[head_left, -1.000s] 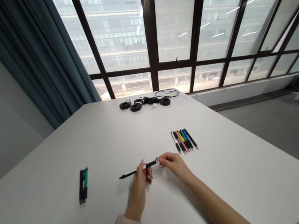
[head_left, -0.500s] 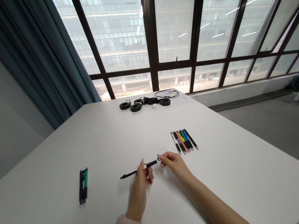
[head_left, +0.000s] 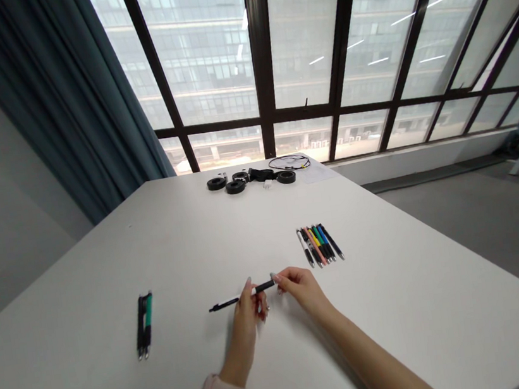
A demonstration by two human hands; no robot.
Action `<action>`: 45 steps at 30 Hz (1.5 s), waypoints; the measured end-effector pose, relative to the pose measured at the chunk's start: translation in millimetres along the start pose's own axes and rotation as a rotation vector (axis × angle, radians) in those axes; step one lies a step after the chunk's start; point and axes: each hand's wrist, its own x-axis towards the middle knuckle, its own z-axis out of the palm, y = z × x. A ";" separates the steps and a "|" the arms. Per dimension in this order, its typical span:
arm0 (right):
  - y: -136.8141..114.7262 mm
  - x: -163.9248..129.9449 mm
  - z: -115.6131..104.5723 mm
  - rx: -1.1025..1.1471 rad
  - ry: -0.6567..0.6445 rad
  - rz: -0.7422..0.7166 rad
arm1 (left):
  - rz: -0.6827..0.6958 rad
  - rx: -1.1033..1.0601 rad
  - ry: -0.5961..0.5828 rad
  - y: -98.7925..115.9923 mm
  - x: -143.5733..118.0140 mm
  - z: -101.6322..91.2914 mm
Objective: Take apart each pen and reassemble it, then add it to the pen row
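A black-and-white pen (head_left: 226, 303) is held almost level above the table, its right end slightly higher. My left hand (head_left: 245, 314) is closed around its middle, thumb on top. The thumb and fingers of my right hand (head_left: 303, 287) pinch the pen's right end, just past the black grip, and hide the tip. On the left lie two pens side by side, a black pen (head_left: 140, 328) and a green-and-black pen (head_left: 149, 324). Beyond my right hand lies a row of several pens in different colours, among them a white pen (head_left: 305, 247) and an orange pen (head_left: 315, 246).
Black rolls (head_left: 235, 187), a small white piece (head_left: 268, 184) and a thin black cable (head_left: 288, 163) lie at the far end of the white table (head_left: 175, 244). The table's right edge drops to a grey floor (head_left: 458, 213). Windows and a blue curtain (head_left: 61, 106) stand behind.
My right fingers have shifted slightly left along the pen and now cover its silver tip, which showed before. My left hand keeps its hold, nearly still.
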 end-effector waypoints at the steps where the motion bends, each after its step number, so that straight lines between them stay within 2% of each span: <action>1: 0.5 -0.3 0.4 0.000 0.004 -0.001 | 0.011 0.005 0.005 -1.3 -0.3 -0.2; 8: 8.0 -0.3 3.4 -0.072 0.011 -0.022 | 0.111 0.025 -0.020 -13.0 -4.6 -3.4; 12: 9.3 -1.7 4.0 -0.128 -0.019 0.020 | 0.095 0.052 0.018 -15.4 -5.2 -2.6; 17: 5.6 -3.3 1.6 -0.146 -0.049 0.037 | 0.085 0.024 -0.028 -16.1 -2.9 -2.2; 24: -1.5 -2.9 -2.3 -0.045 -0.188 -0.013 | 0.056 0.006 -0.021 -9.4 0.8 -4.0; 31: 7.1 -1.3 -3.0 -0.164 -0.179 -0.023 | 0.083 -0.013 -0.028 -12.5 0.0 -4.6; 37: 11.6 -0.9 -3.0 -0.197 -0.066 -0.090 | 0.066 0.009 -0.031 -15.8 -1.0 -4.5; 41: 8.0 -2.2 -2.5 -0.192 -0.102 -0.023 | 0.073 0.010 -0.048 -13.3 -3.0 -2.9; 45: 5.3 -4.4 -1.8 -0.113 -0.160 -0.074 | -0.030 -0.010 -0.030 -5.7 0.2 -4.0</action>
